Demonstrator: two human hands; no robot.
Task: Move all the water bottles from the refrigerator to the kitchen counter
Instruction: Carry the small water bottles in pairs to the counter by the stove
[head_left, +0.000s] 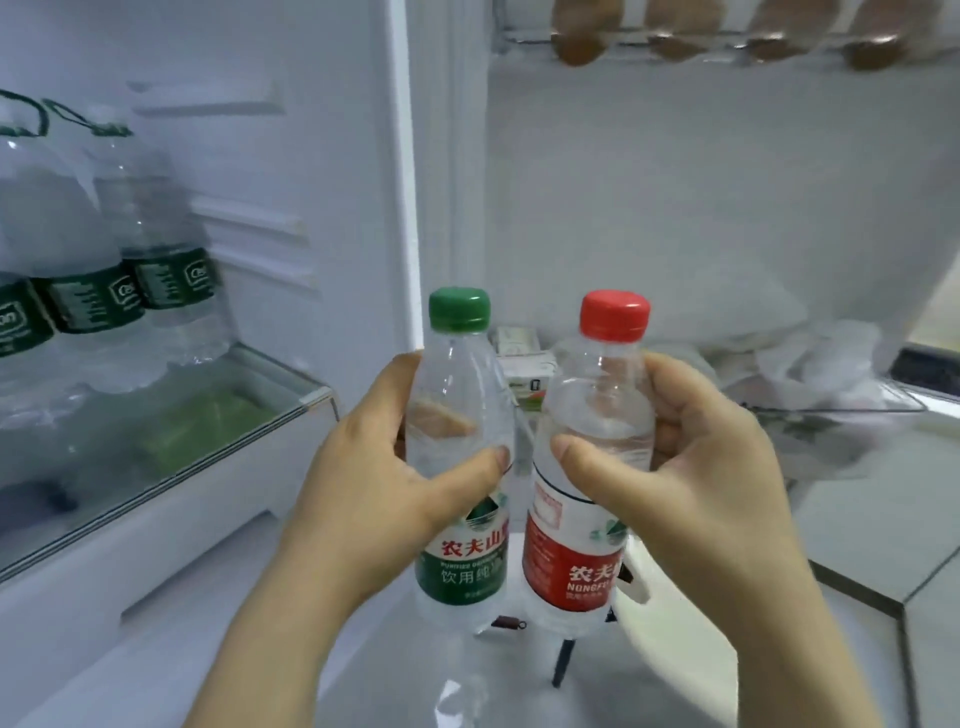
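The left hand (374, 467) grips 1 small clear plastic water bottle with a green screw cap and green label (462, 566). Its thumb crosses the front of the clear body just above the label and its fingers are wrapped round the far side. The right hand (691, 467) grips 1 small clear plastic water bottle with a red screw cap and red label (566, 566) the same way, thumb in front and fingers curled behind. These 2 bottles are upright, side by side and nearly touching, held in the air in front of the open white refrigerator and resting on no shelf. To the left, 3 large clear plastic water bottles with dark green label bands (93, 301) stand in a row on a glass refrigerator shelf (291, 410); the leftmost is cut by the frame edge, and green carry loops show on 2 of them. Something green shows through the glass below them, too blurred to identify. That makes 5 water bottles in view: 2 in the hands and 3 on the shelf. Behind the gap between the held bottles sits 1 small white-and-green carton (524, 369). To the right of it lies crumpled clear plastic bagging (831, 364) on a lower shelf. Along the top edge, 4 brown eggs (576, 47) sit in a rack, blurred.
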